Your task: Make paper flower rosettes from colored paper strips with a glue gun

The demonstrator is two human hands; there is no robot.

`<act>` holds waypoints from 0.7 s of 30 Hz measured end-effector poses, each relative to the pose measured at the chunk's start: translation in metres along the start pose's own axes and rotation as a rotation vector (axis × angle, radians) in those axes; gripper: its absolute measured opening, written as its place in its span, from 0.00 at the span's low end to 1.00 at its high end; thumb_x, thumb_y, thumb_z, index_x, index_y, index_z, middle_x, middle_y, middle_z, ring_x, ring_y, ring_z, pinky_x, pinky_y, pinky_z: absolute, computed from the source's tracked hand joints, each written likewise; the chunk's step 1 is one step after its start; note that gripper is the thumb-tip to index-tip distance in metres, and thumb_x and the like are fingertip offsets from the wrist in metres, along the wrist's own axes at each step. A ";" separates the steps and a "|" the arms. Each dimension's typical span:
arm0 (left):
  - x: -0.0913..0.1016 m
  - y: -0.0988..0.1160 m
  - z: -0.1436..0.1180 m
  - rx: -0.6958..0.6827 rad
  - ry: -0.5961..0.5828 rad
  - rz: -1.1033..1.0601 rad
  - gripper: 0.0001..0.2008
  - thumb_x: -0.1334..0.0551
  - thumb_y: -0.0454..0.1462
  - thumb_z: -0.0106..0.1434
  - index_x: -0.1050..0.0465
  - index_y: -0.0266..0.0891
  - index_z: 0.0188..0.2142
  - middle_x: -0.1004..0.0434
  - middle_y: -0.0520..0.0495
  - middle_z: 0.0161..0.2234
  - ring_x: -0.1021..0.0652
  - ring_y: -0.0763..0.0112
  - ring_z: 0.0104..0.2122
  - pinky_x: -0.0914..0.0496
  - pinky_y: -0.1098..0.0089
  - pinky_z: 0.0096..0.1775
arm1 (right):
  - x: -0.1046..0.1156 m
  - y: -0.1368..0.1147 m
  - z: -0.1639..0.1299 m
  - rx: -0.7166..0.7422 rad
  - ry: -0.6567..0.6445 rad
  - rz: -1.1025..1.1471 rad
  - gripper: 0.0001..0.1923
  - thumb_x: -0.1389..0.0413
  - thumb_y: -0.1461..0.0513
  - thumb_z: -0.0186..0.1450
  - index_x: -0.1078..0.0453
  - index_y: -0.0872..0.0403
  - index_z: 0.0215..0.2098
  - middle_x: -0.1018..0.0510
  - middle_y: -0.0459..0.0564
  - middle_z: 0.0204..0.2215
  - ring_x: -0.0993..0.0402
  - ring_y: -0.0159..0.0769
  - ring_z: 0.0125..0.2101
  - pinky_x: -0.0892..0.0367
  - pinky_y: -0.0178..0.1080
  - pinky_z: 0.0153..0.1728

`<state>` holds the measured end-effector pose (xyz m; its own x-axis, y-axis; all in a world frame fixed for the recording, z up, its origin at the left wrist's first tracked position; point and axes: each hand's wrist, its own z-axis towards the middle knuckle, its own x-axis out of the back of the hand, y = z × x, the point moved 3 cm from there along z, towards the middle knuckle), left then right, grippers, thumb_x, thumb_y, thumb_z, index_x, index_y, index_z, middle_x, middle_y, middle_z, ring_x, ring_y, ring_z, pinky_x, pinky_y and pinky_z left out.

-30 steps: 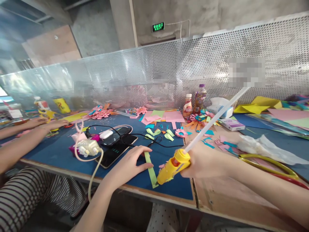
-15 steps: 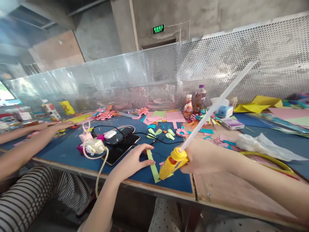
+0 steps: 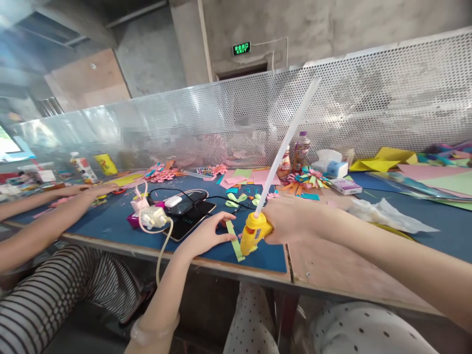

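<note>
Where the blue table (image 3: 110, 223) ran off the left edge, a co-worker's forearms (image 3: 40, 216) were cut off by the frame. At centre, the right hand (image 3: 291, 221) was closed around a yellow glue gun (image 3: 252, 233), hiding its handle; 1 white glue stick (image 3: 285, 142) rose toward the upper middle. The left hand (image 3: 204, 236) lay flat, fingers pressing a green paper strip (image 3: 234, 242) whose far end the gun's tip hid.

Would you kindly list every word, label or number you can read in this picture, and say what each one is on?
"EXIT": green sign on the far wall, beneath smaller characters too small to read.
Bottle labels: blurred, unreadable.
White box: print too small.
Phone screen: faint digits, illegible.
Yellow glue gun in the right hand: no text visible.
</note>
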<state>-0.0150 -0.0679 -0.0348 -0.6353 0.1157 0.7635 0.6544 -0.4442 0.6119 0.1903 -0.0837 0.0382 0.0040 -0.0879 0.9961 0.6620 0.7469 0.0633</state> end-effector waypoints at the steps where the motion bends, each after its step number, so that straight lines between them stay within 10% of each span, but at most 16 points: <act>1: 0.000 -0.001 0.000 0.001 0.001 -0.001 0.21 0.36 0.44 0.55 0.33 0.42 0.47 0.28 0.48 0.44 0.28 0.65 0.42 0.35 0.67 0.44 | 0.002 -0.001 0.001 -0.008 -0.018 -0.006 0.10 0.47 0.57 0.50 0.28 0.53 0.26 0.26 0.48 0.21 0.34 0.32 0.19 0.48 0.34 0.19; 21: -0.001 -0.013 0.004 0.029 0.013 -0.107 0.18 0.38 0.36 0.54 0.31 0.41 0.45 0.26 0.49 0.41 0.27 0.64 0.42 0.35 0.68 0.44 | 0.017 -0.025 0.008 0.084 -0.025 -0.154 0.13 0.46 0.56 0.53 0.26 0.56 0.31 0.24 0.54 0.27 0.28 0.40 0.25 0.44 0.36 0.22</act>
<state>-0.0218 -0.0583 -0.0426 -0.7076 0.1494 0.6907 0.5939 -0.4039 0.6958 0.1676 -0.0989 0.0537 -0.1115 -0.1899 0.9754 0.5882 0.7785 0.2188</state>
